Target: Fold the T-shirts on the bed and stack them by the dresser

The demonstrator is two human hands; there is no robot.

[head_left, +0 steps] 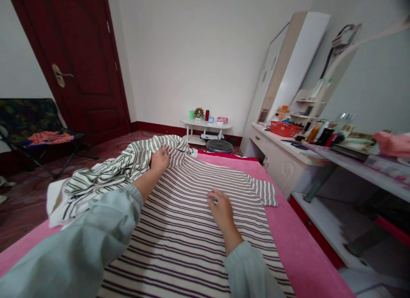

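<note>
A white shirt with dark stripes (188, 212) lies spread out, its short sleeve (262, 190) reaching to the right. My left hand (159, 160) is closed on the shirt near its left shoulder; the fingertips are partly hidden. Over the middle of the chest, my right hand (221, 208) is loosely bent, with thumb and fingers apart and nothing held. Left of my left hand is a heap of striped clothing (112, 170), with a white garment (57, 202) under it. A pink cover (288, 234) lies beneath everything.
A dressing table (285, 153) with a red basket (285, 129) and bottles stands to the right. Ahead, a low white table (206, 124) carries small items. On the left are a folding chair (28, 114) and a dark red door (73, 46).
</note>
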